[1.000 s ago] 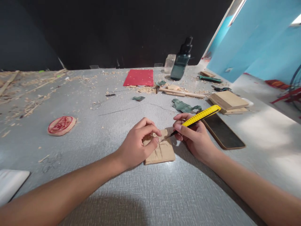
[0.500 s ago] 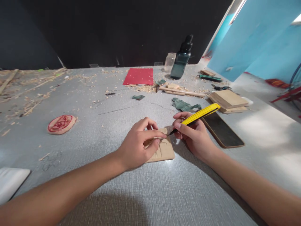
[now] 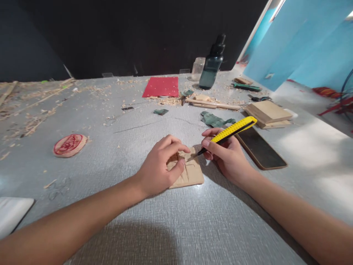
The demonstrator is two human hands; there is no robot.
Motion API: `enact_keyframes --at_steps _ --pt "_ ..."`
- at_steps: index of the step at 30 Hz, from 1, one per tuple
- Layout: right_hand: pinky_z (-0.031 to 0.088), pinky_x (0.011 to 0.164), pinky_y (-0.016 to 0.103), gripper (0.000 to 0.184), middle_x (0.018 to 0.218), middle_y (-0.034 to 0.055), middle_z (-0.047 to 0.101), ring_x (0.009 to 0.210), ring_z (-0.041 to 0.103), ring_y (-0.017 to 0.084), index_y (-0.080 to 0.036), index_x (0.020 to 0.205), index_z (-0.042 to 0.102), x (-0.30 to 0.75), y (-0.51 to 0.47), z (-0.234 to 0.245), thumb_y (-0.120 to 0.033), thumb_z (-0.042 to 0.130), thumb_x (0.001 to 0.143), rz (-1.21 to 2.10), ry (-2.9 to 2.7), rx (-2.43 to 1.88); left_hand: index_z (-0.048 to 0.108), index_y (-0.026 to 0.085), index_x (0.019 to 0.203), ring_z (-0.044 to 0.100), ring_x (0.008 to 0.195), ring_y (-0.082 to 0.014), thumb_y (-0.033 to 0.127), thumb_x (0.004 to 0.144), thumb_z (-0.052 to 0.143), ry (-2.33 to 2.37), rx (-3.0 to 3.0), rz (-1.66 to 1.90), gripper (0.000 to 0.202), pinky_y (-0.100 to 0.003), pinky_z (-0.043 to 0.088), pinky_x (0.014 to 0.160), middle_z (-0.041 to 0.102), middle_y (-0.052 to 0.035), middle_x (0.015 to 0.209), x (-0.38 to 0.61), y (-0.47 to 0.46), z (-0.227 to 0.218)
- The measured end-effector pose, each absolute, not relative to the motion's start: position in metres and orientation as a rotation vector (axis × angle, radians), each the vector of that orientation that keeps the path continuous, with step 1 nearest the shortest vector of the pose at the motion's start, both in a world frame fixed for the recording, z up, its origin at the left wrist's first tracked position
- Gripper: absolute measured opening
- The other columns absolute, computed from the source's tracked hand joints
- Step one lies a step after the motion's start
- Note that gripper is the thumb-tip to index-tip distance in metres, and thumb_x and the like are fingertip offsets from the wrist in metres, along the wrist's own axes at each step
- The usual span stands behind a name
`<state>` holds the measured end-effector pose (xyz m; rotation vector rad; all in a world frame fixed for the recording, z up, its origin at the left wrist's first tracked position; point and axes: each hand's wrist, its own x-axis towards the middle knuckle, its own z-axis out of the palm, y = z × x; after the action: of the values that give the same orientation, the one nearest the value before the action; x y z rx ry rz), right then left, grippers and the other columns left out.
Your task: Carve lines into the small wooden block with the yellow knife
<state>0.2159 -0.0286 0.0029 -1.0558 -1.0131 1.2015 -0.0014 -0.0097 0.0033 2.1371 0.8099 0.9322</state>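
A small flat wooden block [image 3: 193, 176] with dark carved lines lies on the grey table in front of me. My left hand [image 3: 162, 165] holds it down from the left, fingers curled over its far left part and the thumb a little apart from the index finger. In my right hand [image 3: 227, 152] is a yellow and black utility knife [image 3: 234, 130], gripped like a pen. Its blade slants down to the left over the block's upper part, its tip close to my left thumb and index finger.
A phone [image 3: 261, 149] lies right of my right hand, with stacked wooden blocks [image 3: 268, 112] behind it. Green sandpaper scraps [image 3: 215, 119], a red sheet [image 3: 161, 87], a dark bottle [image 3: 211, 68] and wood shavings lie farther back. A round red-marked wooden piece [image 3: 70, 144] sits left.
My left index finger and thumb have drawn back left from the blade, showing more of it and of the block's carved lines. The knife stays in my right hand. The view has shifted slightly.
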Motion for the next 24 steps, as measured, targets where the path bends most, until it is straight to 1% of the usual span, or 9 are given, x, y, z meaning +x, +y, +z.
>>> enact_keyframes --at_steps 3,6,9,11,14,16,18,21,24 --pt "0.036 0.049 0.025 0.030 0.064 -0.0044 0.056 0.052 0.049 0.010 -0.020 0.100 0.065 0.2163 -0.0289 0.0031 -0.028 0.086 0.080 1.180 -1.032 -1.075 0.065 0.022 0.105 0.059 0.094 -0.0149 0.015 0.093 0.060 0.837 2.055 0.944 0.015 -0.031 0.050 0.086 0.058 -0.0031 0.107 -0.0022 -0.0085 0.0021" --pt "0.037 0.049 0.027 0.029 0.064 -0.0044 0.054 0.052 0.049 0.011 -0.022 0.100 0.065 0.2168 -0.0290 0.0025 -0.029 0.085 0.080 1.161 -1.045 -1.105 0.066 0.023 0.103 0.058 0.090 -0.0139 0.022 0.096 0.060 0.847 1.991 0.968 0.009 -0.030 0.050 0.083 0.059 -0.0026 0.105 -0.0023 -0.0068 0.0019" --pt "0.037 0.049 0.027 0.028 0.065 -0.0039 0.055 0.053 0.049 0.011 -0.022 0.099 0.065 0.2166 -0.0291 0.0026 -0.028 0.084 0.080 1.162 -1.034 -1.117 0.069 0.024 0.109 0.059 0.096 -0.0156 0.028 0.101 0.056 0.830 1.966 0.989 0.015 -0.030 0.049 0.084 0.060 -0.0033 0.106 -0.0028 -0.0057 0.0030" --pt "0.037 0.049 0.027 0.028 0.066 -0.0036 0.055 0.053 0.049 0.011 -0.022 0.099 0.065 0.2160 -0.0293 0.0033 -0.027 0.084 0.080 1.170 -1.016 -1.111 0.069 0.024 0.110 0.059 0.100 -0.0166 0.024 0.103 0.048 0.806 1.958 1.030 0.022 -0.032 0.048 0.087 0.062 -0.0036 0.107 -0.0037 -0.0055 0.0036" --pt "0.038 0.050 0.027 0.028 0.067 -0.0032 0.056 0.054 0.048 0.010 -0.021 0.099 0.066 0.2151 -0.0297 0.0043 -0.025 0.084 0.079 1.186 -0.992 -1.100 0.067 0.022 0.098 0.058 0.097 -0.0168 0.014 0.101 0.040 0.786 1.933 1.092 0.028 -0.035 0.045 0.087 0.061 -0.0029 0.101 -0.0052 -0.0058 0.0035" --pt "0.037 0.050 0.027 0.028 0.068 -0.0027 0.056 0.054 0.048 0.011 -0.022 0.099 0.066 0.2147 -0.0299 0.0045 -0.024 0.084 0.079 1.187 -0.982 -1.101 0.060 0.020 0.082 0.058 0.093 -0.0169 0.010 0.097 0.040 0.793 1.911 1.073 0.027 -0.035 0.043 0.085 0.060 -0.0026 0.097 -0.0057 -0.0059 0.0031" --pt "0.037 0.050 0.027 0.027 0.069 -0.0021 0.056 0.054 0.048 0.011 -0.022 0.099 0.066 0.2145 -0.0300 0.0043 -0.024 0.083 0.079 1.184 -0.976 -1.105 0.050 0.019 0.072 0.057 0.091 -0.0171 0.007 0.093 0.039 0.802 1.898 1.029 0.027 -0.036 0.042 0.083 0.059 -0.0026 0.093 -0.0060 -0.0057 0.0031" --pt "0.038 0.050 0.028 0.026 0.070 -0.0020 0.056 0.054 0.048 0.011 -0.022 0.098 0.066 0.2145 -0.0298 0.0039 -0.025 0.083 0.079 1.180 -0.975 -1.108 0.045 0.019 0.068 0.057 0.091 -0.0179 0.006 0.091 0.039 0.813 1.916 0.984 0.027 -0.037 0.042 0.083 0.058 -0.0029 0.090 -0.0055 -0.0046 0.0041" --pt "0.038 0.049 0.028 0.028 0.070 -0.0020 0.055 0.054 0.048 0.011 -0.023 0.099 0.066 0.2145 -0.0295 0.0039 -0.027 0.084 0.078 1.177 -0.983 -1.108 0.049 0.019 0.072 0.057 0.092 -0.0181 0.009 0.094 0.039 0.819 1.968 0.980 0.027 -0.038 0.043 0.085 0.059 -0.0030 0.092 -0.0033 -0.0038 0.0040"
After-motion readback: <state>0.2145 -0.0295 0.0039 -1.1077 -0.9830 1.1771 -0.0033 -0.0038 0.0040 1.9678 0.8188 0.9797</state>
